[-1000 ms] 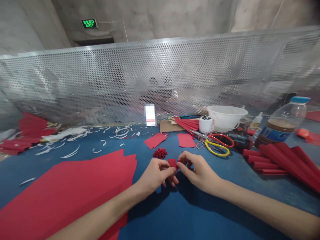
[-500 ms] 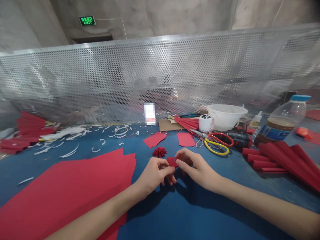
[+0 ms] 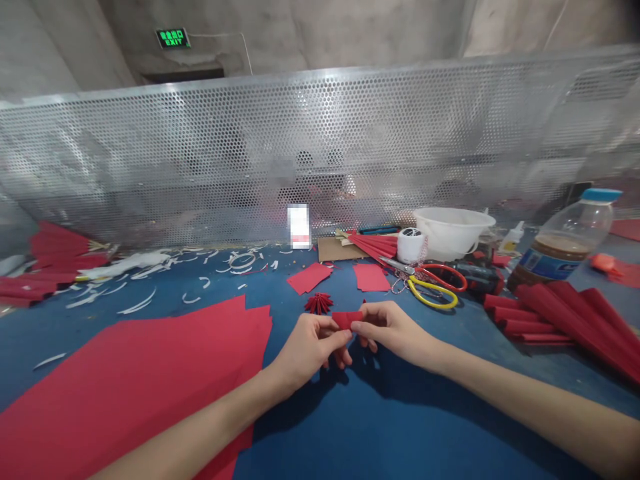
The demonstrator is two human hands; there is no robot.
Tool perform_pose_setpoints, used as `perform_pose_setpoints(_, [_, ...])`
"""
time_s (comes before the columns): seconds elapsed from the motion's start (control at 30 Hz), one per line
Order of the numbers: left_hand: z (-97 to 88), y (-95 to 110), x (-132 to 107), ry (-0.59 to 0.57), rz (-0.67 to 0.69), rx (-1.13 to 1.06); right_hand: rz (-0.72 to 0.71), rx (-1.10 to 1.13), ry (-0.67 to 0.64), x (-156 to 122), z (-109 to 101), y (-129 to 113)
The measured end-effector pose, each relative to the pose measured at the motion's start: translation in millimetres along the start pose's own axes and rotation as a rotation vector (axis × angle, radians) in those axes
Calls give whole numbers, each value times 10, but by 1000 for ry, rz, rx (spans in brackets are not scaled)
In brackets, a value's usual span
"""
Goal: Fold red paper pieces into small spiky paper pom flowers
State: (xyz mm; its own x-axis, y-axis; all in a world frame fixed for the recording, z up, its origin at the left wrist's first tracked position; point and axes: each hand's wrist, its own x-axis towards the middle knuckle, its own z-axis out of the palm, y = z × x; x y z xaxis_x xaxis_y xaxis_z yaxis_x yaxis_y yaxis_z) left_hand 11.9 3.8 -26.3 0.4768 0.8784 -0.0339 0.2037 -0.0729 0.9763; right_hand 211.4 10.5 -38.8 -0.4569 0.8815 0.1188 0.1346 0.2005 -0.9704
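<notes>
My left hand (image 3: 310,350) and my right hand (image 3: 390,327) pinch a small folded piece of red paper (image 3: 346,320) between their fingertips, above the blue work surface (image 3: 320,440). Just beyond them sits a small pleated red paper rosette (image 3: 319,303), not touching either hand. A stack of large red paper sheets (image 3: 135,360) lies under my left forearm. Folded red paper fans (image 3: 565,320) lie to the right of my right hand.
Beyond my hands lie red paper rectangles (image 3: 310,277) and scissors with red and yellow handles (image 3: 434,288). Further back stand a white bowl (image 3: 453,233) and a plastic bottle with brown liquid (image 3: 565,247). White paper trimmings (image 3: 135,263) lie at the left, before a perforated metal panel (image 3: 320,153).
My right hand has moved in and flattened, so the red paper now shows wider between both hands' fingertips. The view has tilted slightly.
</notes>
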Motion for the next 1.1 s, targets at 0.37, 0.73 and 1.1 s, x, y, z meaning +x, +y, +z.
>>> perform_pose_setpoints(0.37, [52, 58, -56, 38, -3, 67, 42, -6, -50, -21, 23, -98])
perform_pose_setpoints(0.73, [61, 0, -26, 59, -18, 37, 73, 5, -122, -55, 21, -103])
perform_pose_setpoints(1.1, [47, -4, -35, 21, -28, 44, 95, 52, -254, -37, -26, -59])
